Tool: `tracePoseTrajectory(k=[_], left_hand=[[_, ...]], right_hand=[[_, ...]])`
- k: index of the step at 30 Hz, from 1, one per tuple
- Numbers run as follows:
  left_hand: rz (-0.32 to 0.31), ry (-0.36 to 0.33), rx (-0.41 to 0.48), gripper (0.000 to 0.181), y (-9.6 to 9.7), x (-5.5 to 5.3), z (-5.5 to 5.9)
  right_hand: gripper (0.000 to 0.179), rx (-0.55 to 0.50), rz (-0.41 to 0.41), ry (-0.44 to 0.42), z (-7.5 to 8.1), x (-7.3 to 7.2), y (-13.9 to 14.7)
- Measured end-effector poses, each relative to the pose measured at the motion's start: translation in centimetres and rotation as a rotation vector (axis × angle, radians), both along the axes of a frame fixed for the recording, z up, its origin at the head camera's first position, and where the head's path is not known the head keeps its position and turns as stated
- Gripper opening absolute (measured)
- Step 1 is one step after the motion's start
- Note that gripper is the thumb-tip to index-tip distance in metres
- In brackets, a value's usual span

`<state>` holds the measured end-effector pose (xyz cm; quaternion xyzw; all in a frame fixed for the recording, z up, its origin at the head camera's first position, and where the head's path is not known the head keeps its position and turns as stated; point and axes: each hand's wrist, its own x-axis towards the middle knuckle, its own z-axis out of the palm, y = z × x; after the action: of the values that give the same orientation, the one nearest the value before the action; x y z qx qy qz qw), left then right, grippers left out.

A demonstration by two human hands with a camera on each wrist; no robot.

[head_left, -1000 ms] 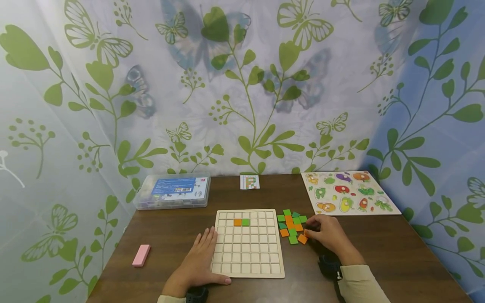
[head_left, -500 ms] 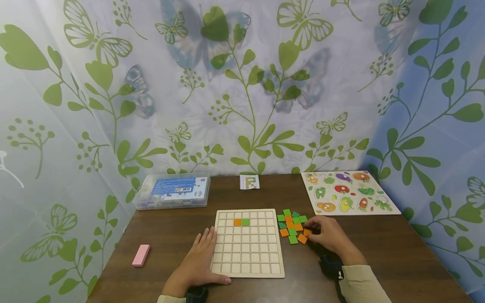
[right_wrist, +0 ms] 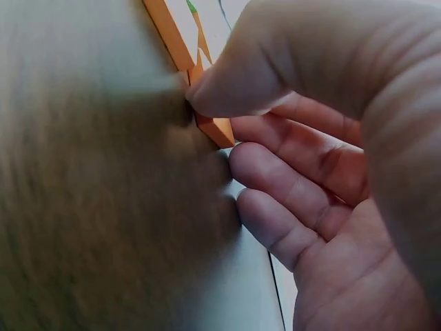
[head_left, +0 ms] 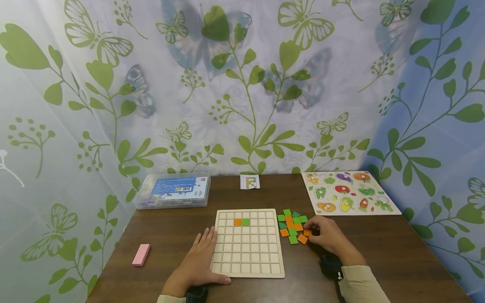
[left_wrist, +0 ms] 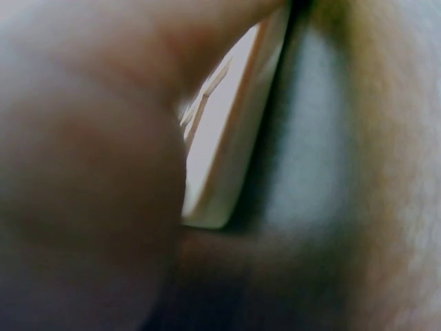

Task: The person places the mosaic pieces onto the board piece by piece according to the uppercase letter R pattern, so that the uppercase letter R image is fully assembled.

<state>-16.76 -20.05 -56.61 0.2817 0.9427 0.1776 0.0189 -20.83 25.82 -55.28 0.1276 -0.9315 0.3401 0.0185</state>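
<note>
A pale wooden grid board lies on the table with an orange square tile and a green square tile side by side near its top. My left hand rests along the board's left edge, fingers straight and thumb at the lower corner; its wrist view shows the board edge beside the blurred palm. Right of the board, my right hand pinches an orange tile between thumb and forefinger, low at the table. Its other fingers are loosely bent. Several green and orange tiles lie loosely heaped there.
A clear plastic case with a blue label stands at the back left. Behind the board lies a small pattern card. A vegetable puzzle board is at the back right, and a pink block at the left.
My right hand has shifted very slightly at the edge of the heap, and more of the orange tile at its fingertips now shows. My left hand and the board have stayed put.
</note>
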Motion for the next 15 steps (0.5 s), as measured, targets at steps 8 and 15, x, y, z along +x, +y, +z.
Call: tracePoseTrajectory(k=[8,15], left_hand=[[0.012,-0.012,-0.012,0.146,-0.01,-0.11,-0.18],[0.007,-0.007,-0.016,0.146,-0.11,-0.14,-0.29]], right_hand=[[0.024,-0.020,-0.027,0.006,-0.21,0.07,0.11],[0.024,-0.019,-0.043,0.008,-0.22,0.03,0.04]])
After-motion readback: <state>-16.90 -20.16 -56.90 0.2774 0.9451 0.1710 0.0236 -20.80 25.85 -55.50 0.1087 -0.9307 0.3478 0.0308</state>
